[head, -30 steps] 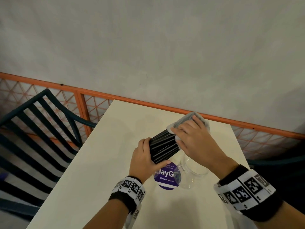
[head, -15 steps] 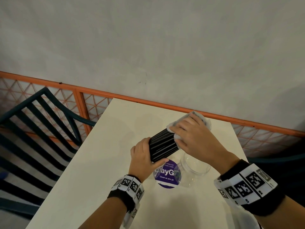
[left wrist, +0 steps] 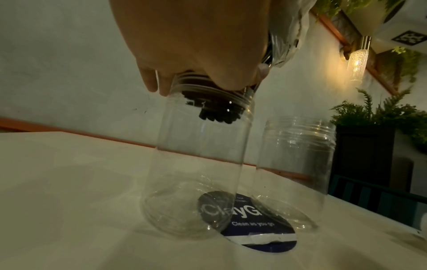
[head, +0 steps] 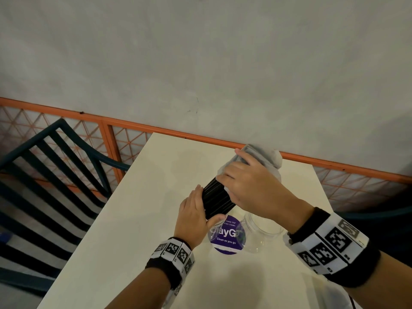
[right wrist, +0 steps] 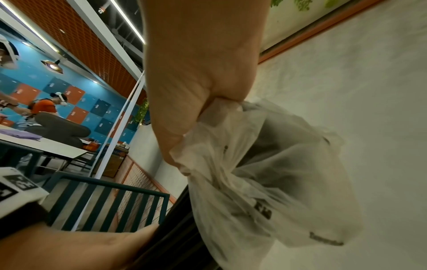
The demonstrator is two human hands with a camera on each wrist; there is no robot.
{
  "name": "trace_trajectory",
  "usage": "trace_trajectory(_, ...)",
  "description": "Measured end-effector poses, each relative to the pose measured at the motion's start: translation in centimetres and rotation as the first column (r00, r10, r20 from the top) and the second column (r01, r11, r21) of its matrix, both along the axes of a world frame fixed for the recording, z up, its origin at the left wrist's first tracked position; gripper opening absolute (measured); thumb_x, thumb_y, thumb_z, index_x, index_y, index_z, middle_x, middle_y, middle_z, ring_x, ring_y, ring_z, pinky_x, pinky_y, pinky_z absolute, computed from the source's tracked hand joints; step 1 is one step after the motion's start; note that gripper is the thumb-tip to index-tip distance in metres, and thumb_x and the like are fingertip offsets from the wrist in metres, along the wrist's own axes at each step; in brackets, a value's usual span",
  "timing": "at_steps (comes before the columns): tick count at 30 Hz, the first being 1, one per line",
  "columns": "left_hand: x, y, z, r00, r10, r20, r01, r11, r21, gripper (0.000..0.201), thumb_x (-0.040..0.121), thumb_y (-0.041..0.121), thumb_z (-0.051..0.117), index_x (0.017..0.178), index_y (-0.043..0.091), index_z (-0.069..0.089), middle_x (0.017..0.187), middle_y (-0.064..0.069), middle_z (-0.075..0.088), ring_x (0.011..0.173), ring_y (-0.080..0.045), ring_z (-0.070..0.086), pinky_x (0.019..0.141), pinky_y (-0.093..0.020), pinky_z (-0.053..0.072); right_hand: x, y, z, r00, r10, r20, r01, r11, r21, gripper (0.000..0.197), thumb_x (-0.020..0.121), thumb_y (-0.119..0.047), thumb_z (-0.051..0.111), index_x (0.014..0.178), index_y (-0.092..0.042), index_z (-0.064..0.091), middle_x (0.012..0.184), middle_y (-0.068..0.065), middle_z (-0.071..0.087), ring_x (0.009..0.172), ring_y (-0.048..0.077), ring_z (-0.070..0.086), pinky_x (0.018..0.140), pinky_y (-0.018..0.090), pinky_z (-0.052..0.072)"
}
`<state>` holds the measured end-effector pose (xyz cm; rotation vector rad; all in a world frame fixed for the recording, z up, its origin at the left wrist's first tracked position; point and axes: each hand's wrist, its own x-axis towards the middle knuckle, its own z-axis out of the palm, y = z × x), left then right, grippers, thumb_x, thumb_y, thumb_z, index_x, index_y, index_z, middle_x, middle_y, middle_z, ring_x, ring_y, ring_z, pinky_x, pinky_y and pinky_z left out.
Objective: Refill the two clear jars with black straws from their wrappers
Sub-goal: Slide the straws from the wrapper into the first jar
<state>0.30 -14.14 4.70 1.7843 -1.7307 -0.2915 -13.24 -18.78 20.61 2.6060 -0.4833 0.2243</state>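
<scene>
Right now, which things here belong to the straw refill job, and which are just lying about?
Job:
black straws
wrapper
near jar
second jar
left hand
right hand

Just about:
purple sticker
chair
orange railing

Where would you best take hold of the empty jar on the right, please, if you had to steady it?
Probably around the smooth wall of the empty jar below its threaded neck, coming from its right: it stands upright, with the other jar and left hand close on its left.

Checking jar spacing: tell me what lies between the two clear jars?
Only the round purple sticker on the table, spanning the gap between left jar and right jar, in the left wrist view.
</scene>
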Motion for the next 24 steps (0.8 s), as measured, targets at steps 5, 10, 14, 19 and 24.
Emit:
trace_trajectory(5,0.8,-0.4,0.2,0.994,-0.002,-0.111,0.000,1.000,-0.013,0.110,0.056,0.083,0.050,0.135,0.009,0.032,0.124,-0.002,0.056,0.113,-0.017,0.054,0.101,-0.032,0.037,1.1,0.4,-0.4,0.994,0.042,-0.098,-0.042,0.999,0.004,0.014,0.066,-0.027,0.077,0.078,-0.021,0.072,0.077,-0.003,0.072,0.076,0.014,0.068,0.101,0.044,0.043)
trace_trajectory(10,0.7,-0.7,-0.1,0.978,-0.087,-0.192,0.091,0.996,0.014,0.094,0.059,0.064,0.055,0.130,0.006,0.041,0.126,-0.004,0.056,0.114,-0.014,0.051,0.093,-0.015,0.035,1.7,1.9,-3.8,0.944,0.039,-0.327,-0.066,0.995,-0.074,0.027,0.064,-0.033,0.080,0.090,-0.029,0.070,0.102,-0.007,0.072,0.109,0.017,0.062,0.109,0.050,0.033)
trace_trajectory(14,1.1,-0.1,-0.5,0.921,-0.125,-0.369,0.152,0.987,0.043,0.087,0.061,0.052,0.054,0.131,0.002,0.040,0.135,-0.011,0.048,0.120,-0.017,0.050,0.097,-0.023,0.039,1.4,2.4,-5.6,0.951,0.041,-0.308,-0.081,0.990,-0.118,0.037,0.077,-0.037,0.068,0.111,-0.027,0.061,0.129,0.001,0.058,0.134,0.029,0.038,0.109,0.061,0.013)
trace_trajectory(19,2.1,0.7,0.9,0.752,-0.149,-0.642,0.181,0.983,-0.017,0.105,0.053,0.042,0.079,0.129,0.053,0.007,0.130,0.025,0.040,0.115,0.013,0.046,0.091,-0.011,0.043,0.5,2.2,-4.7,0.920,-0.245,0.307,0.168,0.951,0.258,0.079,0.076,-0.063,0.052,0.141,-0.033,0.018,0.147,0.008,0.019,0.139,0.033,0.015,0.112,0.062,0.005)
trace_trajectory(24,3.5,0.8,1.8,0.747,-0.189,-0.638,0.261,0.965,0.020,0.120,0.059,0.028,0.085,0.133,0.050,-0.008,0.139,0.026,0.026,0.126,0.011,0.034,0.091,0.002,0.033,-1.4,2.7,-6.3,0.665,-0.562,0.492,0.129,0.735,0.665,0.083,0.073,-0.066,0.054,0.140,-0.036,0.013,0.151,0.003,0.017,0.137,0.023,0.025,0.105,0.026,0.029)
